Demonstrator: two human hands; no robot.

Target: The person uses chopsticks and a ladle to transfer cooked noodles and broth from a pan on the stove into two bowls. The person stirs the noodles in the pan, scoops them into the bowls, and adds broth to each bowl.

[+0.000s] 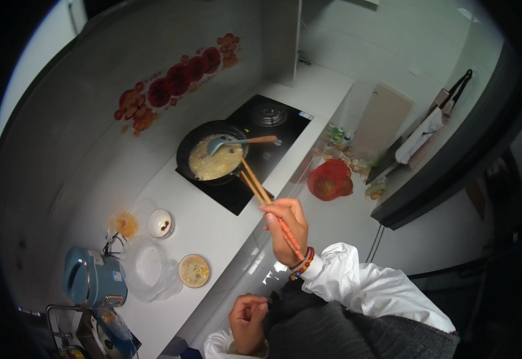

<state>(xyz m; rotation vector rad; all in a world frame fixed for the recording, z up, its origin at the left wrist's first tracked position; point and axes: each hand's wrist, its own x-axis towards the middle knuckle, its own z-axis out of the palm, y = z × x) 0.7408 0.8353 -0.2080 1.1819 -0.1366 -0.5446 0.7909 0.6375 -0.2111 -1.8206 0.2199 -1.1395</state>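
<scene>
In my right hand (290, 226) is a pair of wooden chopsticks (255, 183) with orange-red upper ends. Their tips reach the near rim of a black wok (184, 148). A pale, soupy food (214, 164) with yellow bits fills the wok's bottom. Resting in it is a ladle (232, 142) with a blue-grey bowl and a wooden handle end, its handle lying over the rim. My left hand (248, 321) is held before my body, fingers curled in, with nothing seen in it. The counter beside it holds a bowl (193, 271) of similar food.
The wok stands on a black two-burner cooktop (283, 123). Left along the white counter (218, 233) are a white bowl (160, 223) with dark residue, plastic bags (146, 269) and a blue rice cooker (93, 278). A red mesh bag (330, 179) lies on the floor.
</scene>
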